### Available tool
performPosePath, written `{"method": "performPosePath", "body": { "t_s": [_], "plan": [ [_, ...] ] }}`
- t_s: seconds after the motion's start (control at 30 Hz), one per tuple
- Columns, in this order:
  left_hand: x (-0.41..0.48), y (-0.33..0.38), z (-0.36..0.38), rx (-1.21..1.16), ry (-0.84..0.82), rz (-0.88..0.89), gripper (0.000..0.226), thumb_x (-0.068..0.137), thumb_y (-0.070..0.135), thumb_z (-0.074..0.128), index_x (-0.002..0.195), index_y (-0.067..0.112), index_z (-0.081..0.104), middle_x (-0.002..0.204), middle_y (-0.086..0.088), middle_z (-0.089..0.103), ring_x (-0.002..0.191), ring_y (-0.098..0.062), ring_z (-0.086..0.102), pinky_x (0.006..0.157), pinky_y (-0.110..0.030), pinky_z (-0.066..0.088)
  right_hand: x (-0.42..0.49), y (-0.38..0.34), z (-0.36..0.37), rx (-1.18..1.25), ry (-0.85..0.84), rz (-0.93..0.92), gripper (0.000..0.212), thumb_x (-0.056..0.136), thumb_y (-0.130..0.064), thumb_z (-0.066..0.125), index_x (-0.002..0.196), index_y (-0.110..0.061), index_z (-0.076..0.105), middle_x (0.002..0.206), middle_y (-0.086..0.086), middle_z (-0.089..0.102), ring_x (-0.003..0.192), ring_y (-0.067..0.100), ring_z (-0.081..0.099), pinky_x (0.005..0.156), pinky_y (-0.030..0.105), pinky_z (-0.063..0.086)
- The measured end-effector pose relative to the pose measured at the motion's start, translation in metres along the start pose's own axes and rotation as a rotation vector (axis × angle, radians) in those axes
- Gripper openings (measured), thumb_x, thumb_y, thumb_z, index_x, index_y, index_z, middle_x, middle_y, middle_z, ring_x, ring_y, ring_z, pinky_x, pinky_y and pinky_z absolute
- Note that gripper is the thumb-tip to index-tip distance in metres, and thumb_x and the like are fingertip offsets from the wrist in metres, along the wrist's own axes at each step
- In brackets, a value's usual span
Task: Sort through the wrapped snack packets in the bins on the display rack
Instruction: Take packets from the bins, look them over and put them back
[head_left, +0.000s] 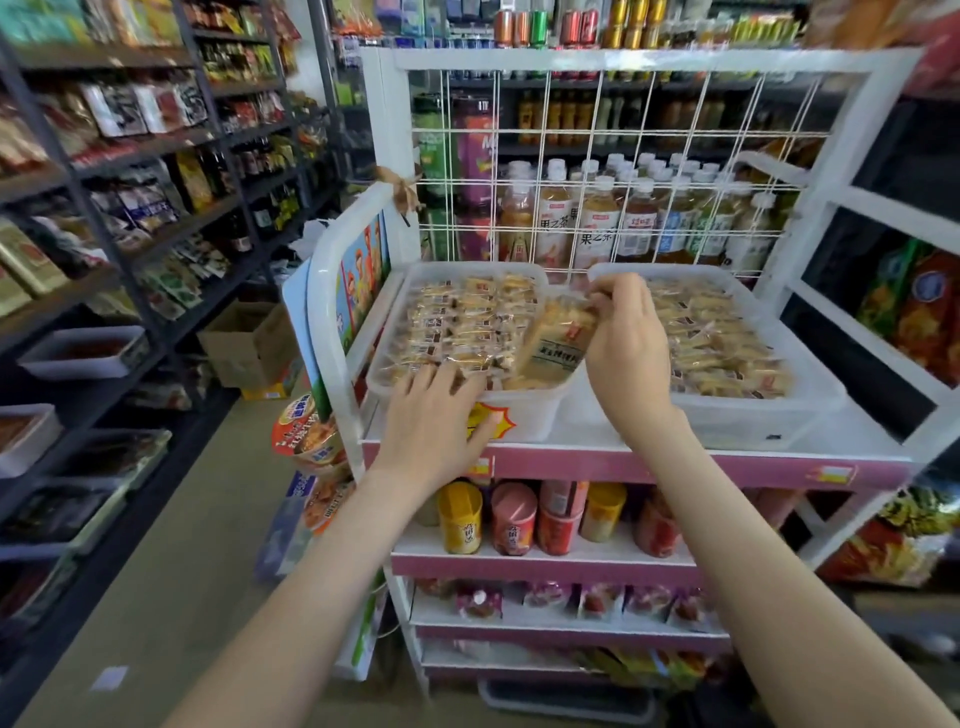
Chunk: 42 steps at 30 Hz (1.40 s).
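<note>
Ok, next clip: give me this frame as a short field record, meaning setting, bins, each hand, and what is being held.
setting: shop aisle, white display rack with wire-grid back
left bin: clear plastic, filled with small wrapped snack packets
right bin: clear plastic, also filled with similar packets
left hand: palm down, fingers spread on the packets at the left bin's front edge
right hand: raised between the bins, pinch grip on a packet
held packet: larger clear wrapper, tilted over the left bin's right side
lower shelves: snack tubs, more wrapped items below

Tea bottle (595, 228) label reads "果之茶".
</note>
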<state>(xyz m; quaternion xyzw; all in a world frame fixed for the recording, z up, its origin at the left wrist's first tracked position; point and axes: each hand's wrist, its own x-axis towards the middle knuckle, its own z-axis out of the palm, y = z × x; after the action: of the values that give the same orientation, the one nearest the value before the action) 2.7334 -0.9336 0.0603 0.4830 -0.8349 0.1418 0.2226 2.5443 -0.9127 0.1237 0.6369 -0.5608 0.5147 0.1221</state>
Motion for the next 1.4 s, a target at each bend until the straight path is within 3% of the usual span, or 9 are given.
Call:
{"method": "performPosePath", "body": {
  "t_s": [0.13,0.23,0.33,0.47,0.6,0.8,1.0,1.23,1.4],
  "plan": [
    [-0.008,0.008,-0.003,-0.275,0.106,-0.129,0.051,0.091,0.054,0.04,0.105,0.016,0.071,0.112,-0.006,0.066,0.111,-0.029,0.056,0.099,-0.047,0.039,-0.017,-0.01,-0.012,0.169,-0.009,0.29,0.012,0.099,-0.004,0.041,0.093,-0.012,0.047,0.087,0.003,0.055,0.078,0.017,0.049,0.061,0.023,0.028],
    [-0.017,0.022,-0.017,-0.662,0.148,-0.262,0.036,0.094,0.039,0.049,0.108,0.015,0.071,0.111,0.001,0.068,0.109,-0.02,0.058,0.095,-0.044,0.045,-0.039,-0.016,-0.011,0.214,-0.005,0.399,0.008,0.1,-0.011,0.043,0.094,-0.013,0.049,0.084,0.003,0.06,0.077,0.022,0.058,0.064,0.03,0.04],
    [-0.029,0.033,-0.036,-0.951,0.084,-0.429,0.024,0.097,0.023,0.054,0.117,0.021,0.067,0.109,0.016,0.065,0.103,0.002,0.058,0.089,-0.013,0.044,-0.053,-0.024,-0.012,0.307,0.031,0.575,0.009,0.1,-0.015,0.044,0.095,-0.014,0.051,0.08,-0.004,0.059,0.063,0.004,0.062,0.055,0.019,0.047],
    [-0.037,0.042,-0.048,-1.304,0.03,-0.654,0.018,0.098,0.035,0.051,0.099,0.033,0.069,0.097,0.02,0.07,0.095,0.008,0.061,0.081,-0.019,0.046,-0.068,-0.03,-0.011,0.362,0.078,0.689,0.011,0.101,-0.015,0.044,0.097,-0.013,0.054,0.082,-0.004,0.061,0.061,-0.001,0.062,0.055,0.018,0.049],
    [-0.041,0.047,-0.05,-1.253,0.064,-0.623,0.01,0.093,0.025,0.062,0.102,0.027,0.067,0.098,0.015,0.07,0.094,0.003,0.064,0.08,-0.017,0.05,-0.077,-0.031,-0.01,0.348,0.069,0.729,0.011,0.1,-0.016,0.045,0.096,-0.015,0.055,0.082,-0.009,0.059,0.068,0.0,0.059,0.058,0.01,0.045],
    [-0.046,0.043,-0.039,-1.158,0.066,-0.714,0.016,0.09,0.012,0.065,0.091,0.028,0.066,0.092,0.01,0.071,0.092,-0.01,0.066,0.084,-0.035,0.055,-0.086,-0.021,-0.008,0.461,-0.081,0.764,0.012,0.098,-0.014,0.049,0.094,-0.015,0.061,0.086,-0.001,0.066,0.08,0.011,0.062,0.077,0.03,0.053],
    [-0.048,0.043,-0.039,-0.967,0.098,-0.646,0.008,0.092,0.015,0.062,0.094,0.023,0.062,0.081,0.019,0.061,0.075,0.014,0.056,0.064,-0.007,0.043,-0.092,-0.02,-0.005,0.497,-0.058,0.835,0.02,0.099,-0.011,0.047,0.086,-0.022,0.056,0.082,-0.004,0.062,0.071,0.011,0.052,0.069,0.028,0.046],
    [-0.049,0.04,-0.041,-1.072,0.075,-0.617,0.024,0.091,0.011,0.062,0.09,0.035,0.059,0.08,0.009,0.063,0.069,0.001,0.059,0.07,-0.035,0.051,-0.09,-0.017,-0.006,0.546,-0.082,0.876,0.02,0.098,-0.009,0.048,0.085,-0.021,0.056,0.078,-0.002,0.059,0.065,0.01,0.047,0.064,0.025,0.041],
    [-0.048,0.04,-0.044,-1.166,0.113,-0.597,0.04,0.093,0.007,0.059,0.108,0.043,0.058,0.087,0.005,0.064,0.079,-0.005,0.061,0.075,-0.031,0.052,-0.085,-0.019,-0.007,0.56,-0.062,0.847,0.02,0.099,-0.008,0.046,0.085,-0.02,0.056,0.078,-0.001,0.059,0.065,0.01,0.045,0.063,0.023,0.04]
  ]
}}
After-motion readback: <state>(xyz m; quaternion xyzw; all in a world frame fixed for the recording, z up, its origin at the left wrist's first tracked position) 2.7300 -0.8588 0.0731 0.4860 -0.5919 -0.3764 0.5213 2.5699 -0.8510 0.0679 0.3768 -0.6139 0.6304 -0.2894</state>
